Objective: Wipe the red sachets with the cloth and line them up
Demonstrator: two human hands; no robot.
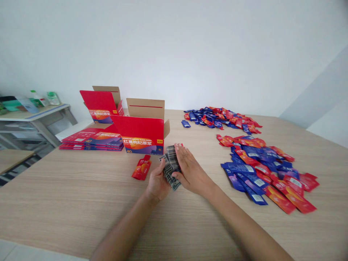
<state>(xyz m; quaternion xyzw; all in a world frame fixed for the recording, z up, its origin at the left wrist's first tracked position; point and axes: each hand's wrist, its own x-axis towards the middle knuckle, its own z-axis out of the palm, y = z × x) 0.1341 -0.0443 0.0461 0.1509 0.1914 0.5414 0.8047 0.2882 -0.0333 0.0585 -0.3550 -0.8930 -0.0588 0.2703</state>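
Between my two hands is a thick bundle of sachets (172, 166), with their grey, striped edges turned toward me. My left hand (159, 181) grips the bundle from the left and below, its thumb on the near face. Against its right side and top, my right hand (191, 170) presses with the fingers held together. A single red sachet (141, 168) lies on the table just left of my left hand. Behind it stands an open red and blue carton (141, 136), flaps up; its inside is hidden.
Flattened cartons (92, 139) are stacked at the left, with a second open carton (100, 105) behind them. Red and blue sachets lie in a near pile (261, 165) at right and a far pile (220, 117) toward the wall. A side desk (32, 114) holds bottles.
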